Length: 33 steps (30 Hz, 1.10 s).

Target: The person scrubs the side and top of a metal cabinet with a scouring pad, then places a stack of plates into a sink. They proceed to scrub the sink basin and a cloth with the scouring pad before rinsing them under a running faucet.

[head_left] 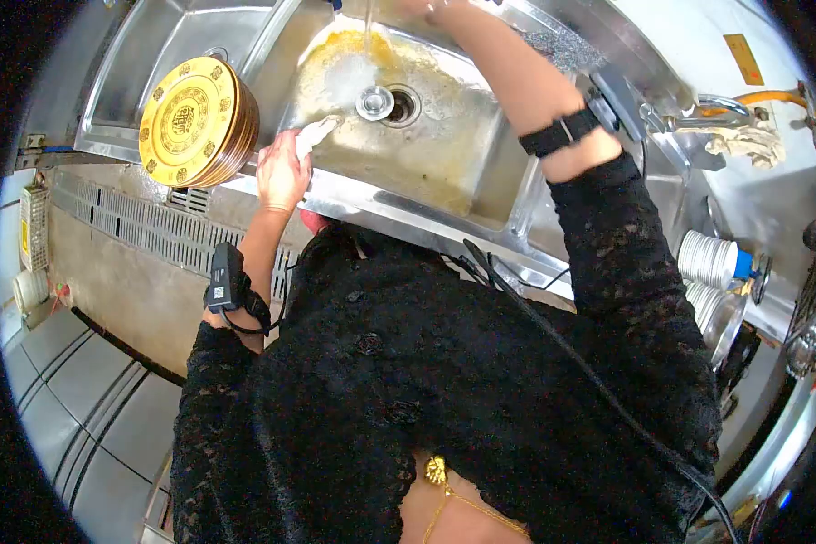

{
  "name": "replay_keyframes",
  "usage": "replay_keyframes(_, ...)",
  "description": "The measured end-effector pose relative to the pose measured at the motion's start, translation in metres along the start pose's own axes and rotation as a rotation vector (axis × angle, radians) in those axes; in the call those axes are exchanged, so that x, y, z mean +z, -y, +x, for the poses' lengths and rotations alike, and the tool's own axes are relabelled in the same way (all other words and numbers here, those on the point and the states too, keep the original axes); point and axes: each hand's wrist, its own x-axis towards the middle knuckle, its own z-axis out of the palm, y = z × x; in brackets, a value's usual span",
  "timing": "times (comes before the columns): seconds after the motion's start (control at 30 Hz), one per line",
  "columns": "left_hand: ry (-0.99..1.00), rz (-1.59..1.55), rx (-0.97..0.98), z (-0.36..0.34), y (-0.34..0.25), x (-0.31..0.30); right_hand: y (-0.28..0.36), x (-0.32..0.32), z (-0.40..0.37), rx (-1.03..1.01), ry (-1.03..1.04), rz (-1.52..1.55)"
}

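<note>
My left hand (284,172) is closed on a crumpled white cloth (315,136) at the front rim of the steel sink (335,192). Just left of that hand, a tall stack of gold patterned plates (189,120) rests on the sink's edge. My right hand (423,7) reaches to the far side of the sink, and the top of the view cuts it off, so its fingers cannot be made out. Beside it, a thin stream of water (368,36) falls into the basin. A round metal drain strainer (374,102) lies next to the drain hole (402,106).
A second basin (159,63) adjoins on the left. At right are a tap (721,111) with an orange hose, a beige cloth (748,143) and stacked white dishes (707,259). A black cable (571,354) runs across my front. Floor grating (145,222) lies below left.
</note>
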Motion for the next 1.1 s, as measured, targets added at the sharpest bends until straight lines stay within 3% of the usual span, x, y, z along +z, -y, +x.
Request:
replay_keyframes(0.03, 0.004, -0.001, 0.006, -0.001, 0.0, 0.0, -0.02, 0.008, -0.018, 0.003, 0.001, 0.001)
replay_keyframes(0.1, 0.011, -0.011, 0.0, -0.002, 0.0, -0.001, -0.071, 0.025, -0.052, 0.041, 0.024, -0.282)
replay_keyframes(0.17, 0.02, -0.019, -0.003, -0.001, -0.003, -0.003, -0.055, 0.026, -0.107, 0.271, 0.227, -0.595)
replay_keyframes(0.23, 0.05, -0.091, -0.053, 0.003, -0.005, -0.007, -0.081, 0.048, -0.147, 0.213, 0.326, -0.477)
replay_keyframes(0.27, 0.055, -0.086, -0.051, 0.008, -0.01, -0.007, -0.073, 0.054, -0.157, 0.363, 0.429, -0.272)
replay_keyframes(0.3, 0.071, -0.194, -0.183, 0.014, -0.018, -0.006, -0.061, 0.063, -0.17, 0.512, 0.529, -0.061)
replay_keyframes(0.33, 0.087, -0.302, -0.318, 0.018, -0.027, -0.006, -0.044, 0.073, -0.181, 0.517, 0.531, -0.053)
replay_keyframes(0.37, 0.095, -0.298, -0.319, 0.021, -0.04, -0.005, -0.023, 0.082, -0.189, 0.745, 0.391, 0.405)
replay_keyframes(0.4, 0.233, -0.391, -0.25, 0.024, -0.054, -0.004, -0.012, 0.089, -0.192, 0.948, 0.226, 0.865)
replay_keyframes(0.43, 0.368, -0.482, -0.181, 0.027, -0.061, -0.006, -0.014, 0.092, -0.191, 0.951, 0.227, 0.869)
replay_keyframes(0.47, 0.371, -0.479, -0.184, 0.028, -0.061, -0.009, -0.016, 0.095, -0.189, 0.98, 0.137, 0.916)
replay_keyframes(0.5, 0.331, -0.518, -0.04, 0.029, -0.061, -0.013, -0.02, 0.098, -0.186, 1.009, 0.046, 0.963)
replay_keyframes(0.53, 0.295, -0.556, 0.105, 0.028, -0.06, -0.015, -0.03, 0.09, -0.189, 0.911, 0.024, 0.945)
replay_keyframes(0.57, 0.303, -0.555, 0.104, 0.028, -0.052, -0.019, -0.05, 0.084, -0.19, 0.883, 0.033, 0.677)
replay_keyframes(0.6, 0.186, -0.368, 0.132, 0.029, -0.035, -0.023, -0.082, 0.078, -0.192, 0.843, 0.041, 0.408)
replay_keyframes(0.63, 0.07, -0.183, 0.159, 0.029, -0.02, -0.027, -0.122, 0.069, -0.199, 0.718, 0.117, 0.036)
replay_keyframes(0.67, 0.074, -0.138, 0.167, 0.028, -0.009, -0.03, -0.151, 0.059, -0.209, 0.58, 0.193, -0.332)
replay_keyframes(0.77, 0.057, -0.108, 0.22, 0.016, 0.012, -0.024, -0.158, 0.03, -0.229, 0.631, 0.349, -0.524)
replay_keyframes(0.83, 0.098, 0.034, 0.141, 0.005, 0.014, -0.011, -0.173, 0.027, -0.244, 0.853, 0.683, -0.781)
replay_keyframes(0.87, 0.069, 0.027, 0.192, 0.004, 0.015, -0.005, -0.189, 0.032, -0.256, 0.868, 0.683, -0.781)
replay_keyframes(0.93, 0.063, -0.004, 0.157, 0.004, 0.015, -0.002, -0.223, 0.046, -0.279, 0.491, 1.348, -0.926)
replay_keyframes(1.0, 0.074, -0.026, 0.112, 0.005, 0.013, -0.008, -0.195, 0.048, -0.294, 0.784, 1.226, -0.675)
replay_keyframes(1.07, 0.061, -0.035, 0.112, 0.004, 0.011, -0.011, -0.244, 0.09, -0.335, 1.272, 1.342, -0.176)
replay_keyframes(1.1, 0.045, -0.043, 0.114, 0.005, 0.01, -0.011, -0.227, 0.094, -0.326, 1.128, 1.251, -0.219)
